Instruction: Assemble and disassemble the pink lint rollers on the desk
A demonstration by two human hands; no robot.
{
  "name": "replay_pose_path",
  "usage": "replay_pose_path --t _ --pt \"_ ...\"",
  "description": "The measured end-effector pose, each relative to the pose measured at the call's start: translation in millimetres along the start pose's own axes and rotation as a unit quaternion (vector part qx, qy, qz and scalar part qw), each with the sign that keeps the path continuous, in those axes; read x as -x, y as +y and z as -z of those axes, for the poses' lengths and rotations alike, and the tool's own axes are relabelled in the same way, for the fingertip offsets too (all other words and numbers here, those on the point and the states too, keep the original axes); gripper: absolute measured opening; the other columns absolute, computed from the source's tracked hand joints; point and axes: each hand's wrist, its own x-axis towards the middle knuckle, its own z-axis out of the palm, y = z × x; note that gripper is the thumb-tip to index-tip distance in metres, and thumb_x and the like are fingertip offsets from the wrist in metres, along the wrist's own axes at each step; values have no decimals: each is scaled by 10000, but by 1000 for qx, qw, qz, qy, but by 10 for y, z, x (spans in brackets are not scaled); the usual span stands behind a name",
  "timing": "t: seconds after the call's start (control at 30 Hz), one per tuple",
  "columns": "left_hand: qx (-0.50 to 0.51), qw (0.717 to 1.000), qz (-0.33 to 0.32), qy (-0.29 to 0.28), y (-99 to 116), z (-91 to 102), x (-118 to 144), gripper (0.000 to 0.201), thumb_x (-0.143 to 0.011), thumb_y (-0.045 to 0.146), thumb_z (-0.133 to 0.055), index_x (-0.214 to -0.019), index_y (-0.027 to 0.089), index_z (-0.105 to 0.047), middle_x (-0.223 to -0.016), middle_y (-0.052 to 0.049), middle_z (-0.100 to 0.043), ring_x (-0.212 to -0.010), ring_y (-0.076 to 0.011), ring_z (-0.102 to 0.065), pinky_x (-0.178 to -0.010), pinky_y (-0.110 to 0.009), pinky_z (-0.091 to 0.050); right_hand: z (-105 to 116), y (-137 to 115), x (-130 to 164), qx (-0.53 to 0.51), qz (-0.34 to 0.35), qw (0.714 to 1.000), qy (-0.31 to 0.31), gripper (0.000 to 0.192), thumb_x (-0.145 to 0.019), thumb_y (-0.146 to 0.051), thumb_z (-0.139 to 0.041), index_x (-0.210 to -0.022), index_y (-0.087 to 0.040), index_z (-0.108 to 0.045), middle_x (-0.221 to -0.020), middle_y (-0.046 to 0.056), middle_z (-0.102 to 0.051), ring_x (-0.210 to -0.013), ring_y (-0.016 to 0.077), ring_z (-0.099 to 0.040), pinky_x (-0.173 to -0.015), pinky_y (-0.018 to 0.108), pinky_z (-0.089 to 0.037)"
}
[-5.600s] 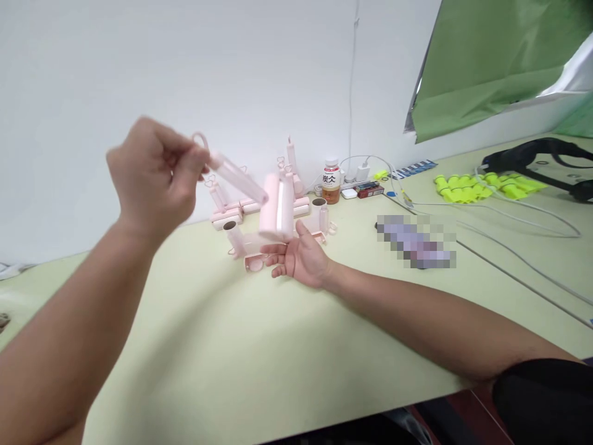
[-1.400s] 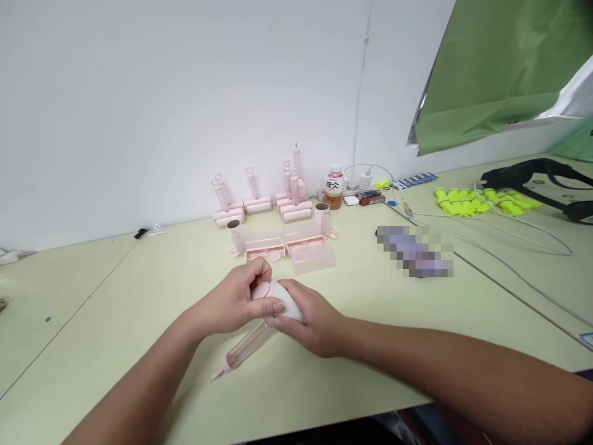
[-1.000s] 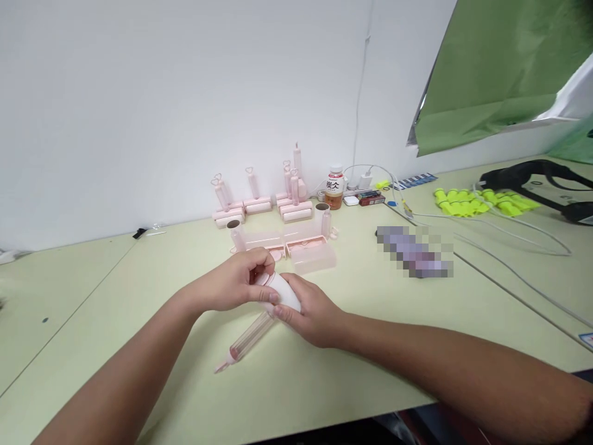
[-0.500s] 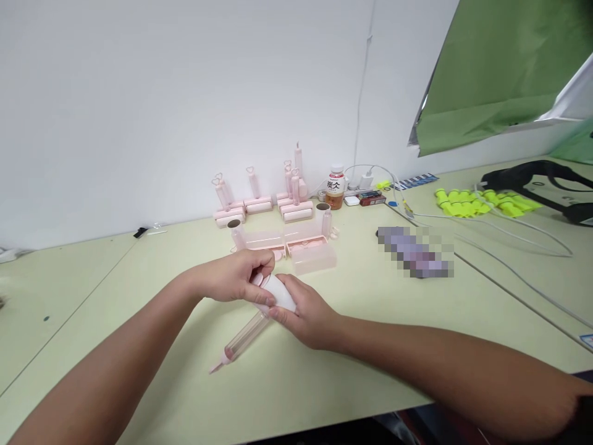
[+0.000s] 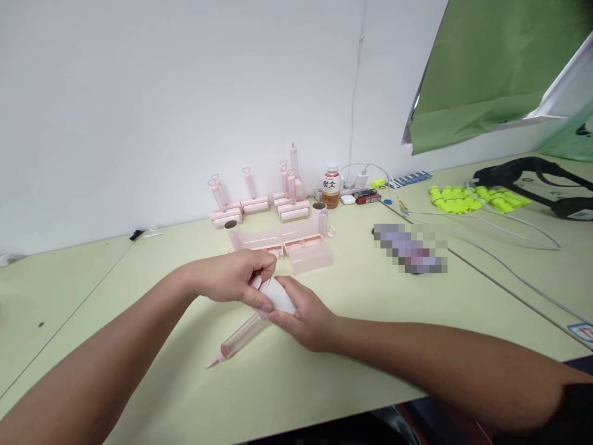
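Note:
A white lint roller (image 5: 278, 295) with pink end parts is held between my two hands over the table. My right hand (image 5: 308, 312) wraps round the white roll from the right. My left hand (image 5: 238, 278) is closed on the roll's left end, thumb pressed on it; the fingertips are partly hidden. From under the hands the roller's clear handle (image 5: 243, 335) slants down to the left, with a pale pink tip. Just beyond my hands lie open pink translucent cases (image 5: 311, 256) and upright rolls with brown cores (image 5: 233, 233).
Several pink lint rollers (image 5: 295, 210) stand against the wall. A supplement bottle (image 5: 330, 186), white charger (image 5: 361, 179) and cables are right of them. Further right lie a pixelated object (image 5: 410, 248), yellow-green pieces (image 5: 463, 199) and a black strapped item (image 5: 519, 179).
The view has shifted slightly, so the background sits a little further left. Both hands keep their grip on the lint roller; its handle has tilted slightly.

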Motion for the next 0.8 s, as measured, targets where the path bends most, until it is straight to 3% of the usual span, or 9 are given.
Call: replay_pose_path --t 0.13,0.33,0.47,0.63,0.8 --pt "16 1000 7 -14 -16 -7 28 390 -697 329 -744 -763 212 -378 -703 52 -435 -593 -89 -380 -490 -211 -297 -10 -4 34 -44 8 999 14 432 -901 -464 -556 -1202 -162 -489 -1041 93 -588 -873 213 -550 -762 355 -465" --pt "17 999 7 35 -145 -4 10 244 -702 186 -617 -792 212 -392 -713 46 -423 -625 -104 -382 -532 -222 -311 -32 45 13 -86 -7 995 46 501 -907 -506 -540 -1267 -168 -455 -1081 94 -606 -905 219 -572 -765 347 -478" --pt "-41 996 16 77 -230 -57 -9 145 -712 131 -511 -828 205 -467 -779 15 -489 -669 -130 -438 -577 -247 -351 40 78 -24 -68 -2 994 85 562 -880 -524 -575 -1316 -190 -452 -1122 92 -613 -951 233 -578 -801 358 -479" --pt "-127 989 26 73 -285 -246 -12 138 -703 71 -454 -746 194 -498 -765 -10 -566 -655 -156 -481 -582 -276 -335 171 91 -71 22 -26 999 21 504 -823 -429 -680 -1264 -231 -539 -1145 71 -632 -1003 233 -590 -854 363 -462" --pt "-225 968 63 89 -534 -338 29 161 -718 56 -438 -673 193 -511 -720 -16 -595 -623 -164 -486 -572 -291 -310 252 93 -110 100 -50 993 -41 473 -807 -371 -692 -1249 -246 -578 -1061 58 -636 -948 226 -591 -810 356 -452"
